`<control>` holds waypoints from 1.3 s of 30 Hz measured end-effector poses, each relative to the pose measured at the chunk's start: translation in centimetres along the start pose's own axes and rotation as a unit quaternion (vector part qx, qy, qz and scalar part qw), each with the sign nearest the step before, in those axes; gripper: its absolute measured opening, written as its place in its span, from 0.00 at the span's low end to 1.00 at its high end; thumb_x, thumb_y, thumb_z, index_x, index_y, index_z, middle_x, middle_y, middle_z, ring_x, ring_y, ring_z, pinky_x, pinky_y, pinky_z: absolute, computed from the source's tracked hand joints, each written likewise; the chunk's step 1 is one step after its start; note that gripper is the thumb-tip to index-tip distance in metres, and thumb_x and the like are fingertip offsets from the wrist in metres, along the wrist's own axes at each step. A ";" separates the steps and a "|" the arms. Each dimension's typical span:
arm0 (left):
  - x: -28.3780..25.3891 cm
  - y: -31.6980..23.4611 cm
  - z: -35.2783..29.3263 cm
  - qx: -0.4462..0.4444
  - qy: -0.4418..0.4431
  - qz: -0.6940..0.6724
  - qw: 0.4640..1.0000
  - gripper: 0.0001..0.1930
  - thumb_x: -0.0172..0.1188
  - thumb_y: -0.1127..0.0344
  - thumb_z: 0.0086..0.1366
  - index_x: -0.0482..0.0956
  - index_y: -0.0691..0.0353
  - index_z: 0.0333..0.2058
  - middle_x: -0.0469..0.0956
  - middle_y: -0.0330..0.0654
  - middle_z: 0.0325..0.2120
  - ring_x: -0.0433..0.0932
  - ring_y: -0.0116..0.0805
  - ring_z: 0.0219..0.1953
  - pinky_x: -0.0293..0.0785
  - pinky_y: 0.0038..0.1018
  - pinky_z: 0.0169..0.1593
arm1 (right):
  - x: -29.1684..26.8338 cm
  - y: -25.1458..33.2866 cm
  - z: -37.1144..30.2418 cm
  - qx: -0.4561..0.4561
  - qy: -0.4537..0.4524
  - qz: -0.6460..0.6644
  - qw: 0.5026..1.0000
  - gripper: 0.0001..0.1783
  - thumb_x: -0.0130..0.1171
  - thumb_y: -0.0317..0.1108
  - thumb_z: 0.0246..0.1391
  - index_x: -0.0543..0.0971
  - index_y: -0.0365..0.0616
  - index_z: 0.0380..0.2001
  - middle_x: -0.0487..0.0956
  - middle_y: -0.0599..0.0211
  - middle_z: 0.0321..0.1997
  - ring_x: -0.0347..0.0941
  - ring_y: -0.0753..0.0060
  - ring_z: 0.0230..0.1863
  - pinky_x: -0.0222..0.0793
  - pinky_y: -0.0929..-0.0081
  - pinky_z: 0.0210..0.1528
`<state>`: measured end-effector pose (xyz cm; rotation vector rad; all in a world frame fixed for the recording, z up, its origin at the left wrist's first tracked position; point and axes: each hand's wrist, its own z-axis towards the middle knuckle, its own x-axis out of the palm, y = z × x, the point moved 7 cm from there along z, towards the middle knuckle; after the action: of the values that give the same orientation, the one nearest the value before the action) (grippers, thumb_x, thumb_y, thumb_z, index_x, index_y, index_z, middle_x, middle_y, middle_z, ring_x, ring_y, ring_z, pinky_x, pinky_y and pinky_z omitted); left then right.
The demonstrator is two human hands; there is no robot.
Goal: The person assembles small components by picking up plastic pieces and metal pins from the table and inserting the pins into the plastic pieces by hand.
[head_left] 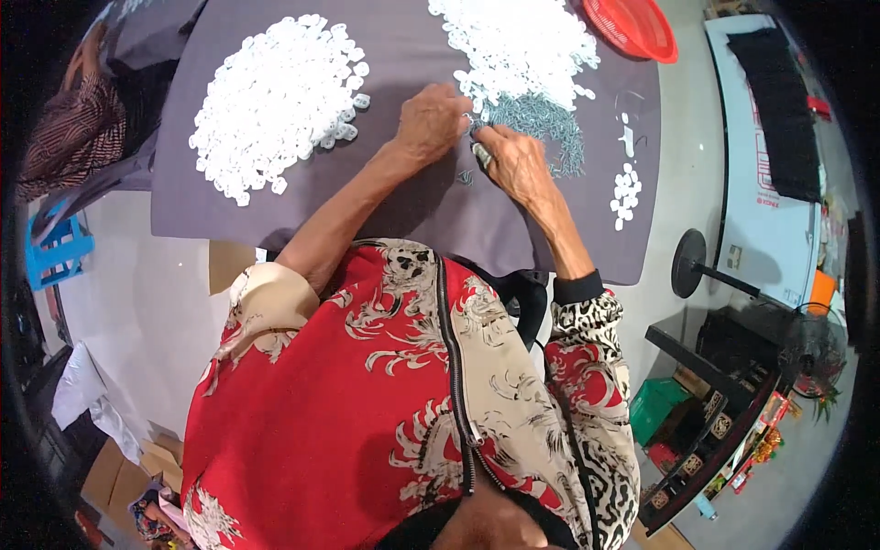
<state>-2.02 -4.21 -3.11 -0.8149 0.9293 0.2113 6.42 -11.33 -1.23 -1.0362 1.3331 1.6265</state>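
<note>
Together, left hand (431, 123), right hand (516, 165) curled beside grey pieces (547, 121); grip's closure, contents unclear.

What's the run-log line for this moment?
left hand: near small grey pieces, hold unclear; right hand: near same pieces, hold unclear; beyond: white heap; left: second white heap; far right: red basket

Small white pieces (518, 50) heaped left and right; thin grey fasteners (541, 128) bunched at right heap's near edge.
</note>
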 end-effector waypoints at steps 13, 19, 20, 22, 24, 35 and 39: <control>1.2 0.2 0.2 -0.010 0.045 -0.040 0.998 0.07 0.56 0.67 0.48 0.75 0.57 0.28 0.71 0.40 0.21 0.73 0.38 0.28 0.69 0.31 0.33 | -0.6 -0.7 0.1 -0.026 -0.017 -0.020 0.999 0.03 0.50 0.25 0.41 0.71 0.38 0.23 0.72 0.52 0.23 0.71 0.50 0.25 0.67 0.63 0.28; 0.7 1.0 0.1 -0.181 0.092 -0.486 0.850 0.09 0.60 0.66 0.51 0.75 0.64 0.30 0.74 0.36 0.22 0.71 0.23 0.24 0.68 0.20 0.30 | -3.0 -4.8 -1.0 0.176 -0.001 0.216 0.960 0.04 0.52 0.27 0.46 0.73 0.38 0.27 0.75 0.61 0.23 0.70 0.71 0.23 0.66 0.76 0.28; 0.5 0.5 0.4 -0.177 0.096 -0.487 0.850 0.09 0.60 0.66 0.51 0.75 0.64 0.30 0.74 0.36 0.22 0.71 0.23 0.24 0.68 0.20 0.30 | -3.1 -5.4 -1.2 0.215 -0.006 0.310 0.926 0.04 0.53 0.27 0.47 0.73 0.37 0.28 0.75 0.65 0.23 0.69 0.76 0.23 0.65 0.79 0.27; 0.4 -0.6 0.8 -0.194 0.091 -0.565 0.797 0.11 0.59 0.68 0.52 0.75 0.67 0.33 0.74 0.36 0.23 0.70 0.23 0.25 0.67 0.18 0.32 | -4.0 -5.3 -1.3 0.222 -0.038 0.406 0.886 0.04 0.54 0.27 0.48 0.73 0.37 0.26 0.75 0.67 0.24 0.70 0.78 0.24 0.67 0.81 0.28; -0.5 -2.5 1.4 -0.194 0.090 -0.593 0.776 0.12 0.58 0.68 0.51 0.75 0.68 0.34 0.74 0.37 0.23 0.70 0.22 0.25 0.67 0.18 0.32 | -5.5 -5.0 -1.0 0.197 -0.083 0.519 0.828 0.04 0.55 0.26 0.47 0.73 0.36 0.27 0.75 0.65 0.24 0.72 0.76 0.24 0.68 0.81 0.30; -3.7 -8.9 4.2 -0.164 0.095 -0.676 0.712 0.13 0.56 0.69 0.52 0.75 0.70 0.37 0.75 0.39 0.26 0.70 0.22 0.25 0.67 0.15 0.32 | -13.4 -2.9 -1.1 0.116 -0.173 0.494 0.844 0.07 0.58 0.25 0.43 0.75 0.34 0.28 0.75 0.64 0.27 0.73 0.72 0.28 0.69 0.78 0.35; -5.4 -10.3 5.1 -0.121 0.066 -0.693 0.708 0.13 0.56 0.70 0.52 0.75 0.70 0.37 0.75 0.39 0.25 0.70 0.22 0.25 0.67 0.16 0.31 | -16.0 -1.9 -1.1 0.072 -0.196 0.472 0.856 0.08 0.58 0.25 0.41 0.75 0.33 0.28 0.73 0.63 0.28 0.72 0.71 0.29 0.68 0.76 0.36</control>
<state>2.98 -6.85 8.27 -1.5884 0.1989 -1.0889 14.17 -13.26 12.83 0.1475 1.7434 2.2064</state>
